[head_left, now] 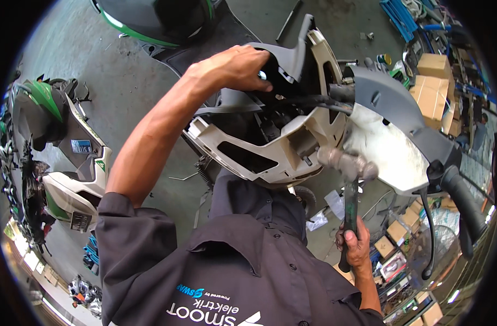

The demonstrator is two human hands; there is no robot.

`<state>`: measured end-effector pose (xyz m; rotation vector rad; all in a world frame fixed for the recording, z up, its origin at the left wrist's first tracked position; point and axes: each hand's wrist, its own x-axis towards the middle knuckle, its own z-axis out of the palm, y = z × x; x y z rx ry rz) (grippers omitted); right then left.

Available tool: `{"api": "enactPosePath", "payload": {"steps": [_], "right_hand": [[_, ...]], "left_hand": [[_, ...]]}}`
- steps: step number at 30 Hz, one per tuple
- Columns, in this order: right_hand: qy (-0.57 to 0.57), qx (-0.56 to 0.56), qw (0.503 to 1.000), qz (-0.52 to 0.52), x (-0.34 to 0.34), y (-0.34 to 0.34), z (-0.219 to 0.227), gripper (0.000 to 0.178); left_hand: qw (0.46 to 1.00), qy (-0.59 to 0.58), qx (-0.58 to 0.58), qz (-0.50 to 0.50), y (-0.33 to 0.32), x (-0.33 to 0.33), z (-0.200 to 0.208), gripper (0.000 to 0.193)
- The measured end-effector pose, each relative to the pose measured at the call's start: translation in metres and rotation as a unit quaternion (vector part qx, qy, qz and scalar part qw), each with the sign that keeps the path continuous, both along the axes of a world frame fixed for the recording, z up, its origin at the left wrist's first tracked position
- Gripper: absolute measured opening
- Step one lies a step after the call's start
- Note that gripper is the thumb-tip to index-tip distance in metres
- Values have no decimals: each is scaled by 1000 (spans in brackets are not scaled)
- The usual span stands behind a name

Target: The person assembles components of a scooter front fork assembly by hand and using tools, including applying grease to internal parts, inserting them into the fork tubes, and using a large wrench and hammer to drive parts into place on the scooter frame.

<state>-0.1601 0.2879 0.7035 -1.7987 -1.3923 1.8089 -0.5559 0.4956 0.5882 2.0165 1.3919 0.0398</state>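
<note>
My left hand [235, 68] reaches over the opened front of a scooter. Its fingers are curled over the edge of a dark grey plastic panel [292, 58], with the thumb bent inward; the fingertips are partly hidden. Below that hand, the off-white body shell [289, 149] surrounds a dark cavity with black cables [322, 101]. In my right hand [358, 244] is a hammer [350, 198], gripped near the handle's lower end. The worn metal head is up, close to the shell's right side and the grey-and-white handlebar cover [387, 136].
The handlebar grip [461, 198] and brake lever [430, 233] jut out at the right. Another scooter [77, 185] stands at the left, and a black seat [156, 19] lies beyond the shell. Cardboard boxes [430, 95] and loose parts crowd the right side.
</note>
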Motion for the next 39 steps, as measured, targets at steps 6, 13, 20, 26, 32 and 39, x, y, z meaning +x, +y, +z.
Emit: {"api": "enactPosePath", "payload": {"steps": [6, 13, 20, 26, 32, 39], "right_hand": [[-23, 147, 977, 153, -90, 82, 7, 34], [-44, 126, 975, 178, -159, 134, 23, 35], [113, 255, 951, 138, -193, 149, 37, 61], [-286, 171, 856, 395, -189, 178, -3, 28], [-172, 68, 950, 253, -206, 174, 38, 31], [123, 301, 933, 153, -181, 168, 27, 39]], "left_hand": [[899, -296, 149, 287, -50, -47, 14, 32], [735, -333, 118, 579, -147, -35, -41, 36], [614, -412, 93, 667, -145, -22, -42, 60], [604, -398, 85, 685, -144, -11, -46, 60], [590, -407, 112, 688, -142, -16, -47, 60], [590, -412, 102, 687, -134, -16, -42, 60]]}}
